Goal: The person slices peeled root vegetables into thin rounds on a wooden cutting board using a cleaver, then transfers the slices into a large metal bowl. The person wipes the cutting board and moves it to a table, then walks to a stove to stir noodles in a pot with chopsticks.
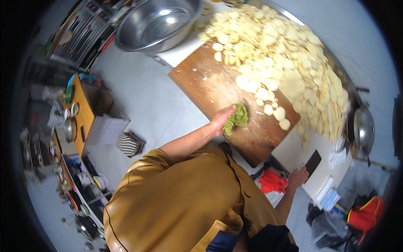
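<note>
A crumpled, fuzzy green cloth [239, 117] is in my left hand [222, 121], above the near part of a wooden board [201, 83] dusted with pale residue. Sliced, pale yellow rounds and strips [267, 41], perhaps potato or dough, are heaped over the board's far right side and the counter beyond. Several loose rounds [279, 113] lie nearer on the board. My right hand [298, 178], its fingers bent, is at the near edge of a flat, dark rectangular object [314, 165] on the white counter; whether it grips the object is not clear.
A large steel basin [157, 28] stands beyond the board at upper left. A lidded metal pan [363, 130] is at the right. A blue face mask [330, 199] lies on the counter's corner, with bags [333, 225] below. A striped stool [128, 144] and a wooden-topped cabinet [82, 113] stand left.
</note>
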Demonstrator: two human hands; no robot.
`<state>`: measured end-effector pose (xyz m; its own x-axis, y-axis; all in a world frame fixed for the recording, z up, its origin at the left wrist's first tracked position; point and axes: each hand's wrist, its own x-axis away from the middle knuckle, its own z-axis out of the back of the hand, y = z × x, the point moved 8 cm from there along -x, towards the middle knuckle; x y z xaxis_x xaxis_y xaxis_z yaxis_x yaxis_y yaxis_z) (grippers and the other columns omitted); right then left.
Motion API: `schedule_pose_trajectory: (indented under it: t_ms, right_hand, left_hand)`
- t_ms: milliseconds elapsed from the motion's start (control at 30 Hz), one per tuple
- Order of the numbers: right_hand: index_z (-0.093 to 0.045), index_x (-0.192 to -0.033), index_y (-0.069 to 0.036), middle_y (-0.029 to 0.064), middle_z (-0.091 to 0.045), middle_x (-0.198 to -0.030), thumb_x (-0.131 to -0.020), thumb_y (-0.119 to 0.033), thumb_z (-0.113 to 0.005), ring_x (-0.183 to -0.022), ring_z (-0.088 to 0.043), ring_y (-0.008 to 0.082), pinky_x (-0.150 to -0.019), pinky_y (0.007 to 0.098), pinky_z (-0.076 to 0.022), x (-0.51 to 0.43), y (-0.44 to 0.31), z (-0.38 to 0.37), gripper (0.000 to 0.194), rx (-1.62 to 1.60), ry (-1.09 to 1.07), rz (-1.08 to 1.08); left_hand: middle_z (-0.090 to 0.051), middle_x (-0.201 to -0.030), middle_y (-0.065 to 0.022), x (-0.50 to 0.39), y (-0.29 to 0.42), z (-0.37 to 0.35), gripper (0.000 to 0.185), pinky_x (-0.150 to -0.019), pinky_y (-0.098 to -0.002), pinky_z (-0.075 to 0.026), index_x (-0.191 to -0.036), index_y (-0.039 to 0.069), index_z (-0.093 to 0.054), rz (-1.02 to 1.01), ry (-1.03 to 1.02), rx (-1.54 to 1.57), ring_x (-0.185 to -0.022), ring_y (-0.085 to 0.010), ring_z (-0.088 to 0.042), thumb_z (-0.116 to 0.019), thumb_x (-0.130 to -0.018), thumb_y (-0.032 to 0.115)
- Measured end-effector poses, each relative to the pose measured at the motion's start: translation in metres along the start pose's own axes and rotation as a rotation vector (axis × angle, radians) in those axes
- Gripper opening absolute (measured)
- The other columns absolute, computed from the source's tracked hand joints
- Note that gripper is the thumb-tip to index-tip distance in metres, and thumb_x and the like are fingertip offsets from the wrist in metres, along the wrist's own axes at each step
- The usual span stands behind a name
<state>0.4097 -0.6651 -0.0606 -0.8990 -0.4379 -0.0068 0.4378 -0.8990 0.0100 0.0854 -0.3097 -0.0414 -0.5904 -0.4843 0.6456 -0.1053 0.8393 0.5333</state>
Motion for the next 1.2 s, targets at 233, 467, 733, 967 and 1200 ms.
schedule_pose_trajectory:
  t_ms: [233, 467, 733, 967, 1200]
  right_hand:
    - [-0.048, -0.129, 0.002, 0.0211, -0.046, -0.129, -0.085, -0.011, -0.063, -0.112, -0.049, 0.0369, -0.097, 0.0436, -0.0406, 0.068, -0.309, 0.088, 0.048, -1.179, -0.371, 0.694]
    - [-0.049, -0.127, 0.000, 0.0160, -0.052, -0.126, -0.091, -0.018, -0.058, -0.114, -0.051, 0.0290, -0.096, 0.0377, -0.0431, 0.156, -0.483, 0.082, 0.041, -1.128, -0.338, 0.994]
    - [-0.053, -0.121, -0.001, 0.0091, -0.061, -0.109, -0.092, -0.001, -0.054, -0.099, -0.060, 0.0189, -0.086, 0.0322, -0.0499, 0.241, -0.614, 0.025, 0.029, -1.201, -0.970, 0.751]
    - [-0.048, -0.126, -0.005, 0.0078, -0.057, -0.109, -0.085, 0.011, -0.054, -0.099, -0.058, 0.0165, -0.088, 0.0289, -0.0478, 0.352, -0.725, 0.014, 0.045, -1.001, -1.199, 1.043]
    - [-0.048, -0.127, -0.007, 0.0058, -0.056, -0.110, -0.079, 0.014, -0.047, -0.100, -0.057, 0.0165, -0.090, 0.0291, -0.0464, 0.394, -0.840, -0.012, 0.052, -0.820, -1.318, 1.158]
  left_hand:
    - [-0.055, -0.119, -0.0166, 0.010, 0.013, 0.025, 0.066, -0.083, -0.0388, -0.054, -0.135, 0.006, -0.041, -0.066, 0.111, -0.133, -0.108, -0.0244, -0.057, -0.050, -0.093, 0.056]
    - [-0.046, -0.138, -0.0062, 0.092, 0.060, 0.080, 0.060, -0.108, -0.0362, -0.033, -0.141, 0.011, -0.040, -0.127, -0.477, 0.156, -0.129, -0.0199, -0.042, -0.047, -0.097, 0.051]
    - [-0.055, -0.125, -0.0096, 0.186, 0.101, 0.305, 0.056, -0.094, -0.0308, -0.047, -0.135, 0.006, -0.046, -0.385, 0.039, -0.084, -0.113, -0.0174, -0.055, -0.062, -0.092, 0.038]
    - [-0.062, -0.106, -0.0071, 0.247, 0.086, 0.482, 0.031, -0.082, -0.0316, -0.054, -0.113, 0.007, -0.055, -0.485, 0.446, 0.534, -0.094, -0.0192, -0.065, -0.060, -0.094, 0.031]
    - [-0.064, -0.096, -0.0067, 0.255, 0.093, 0.572, 0.022, -0.077, -0.0326, -0.055, -0.106, 0.007, -0.055, -0.481, 0.572, 0.790, -0.088, -0.0199, -0.065, -0.058, -0.093, 0.024]
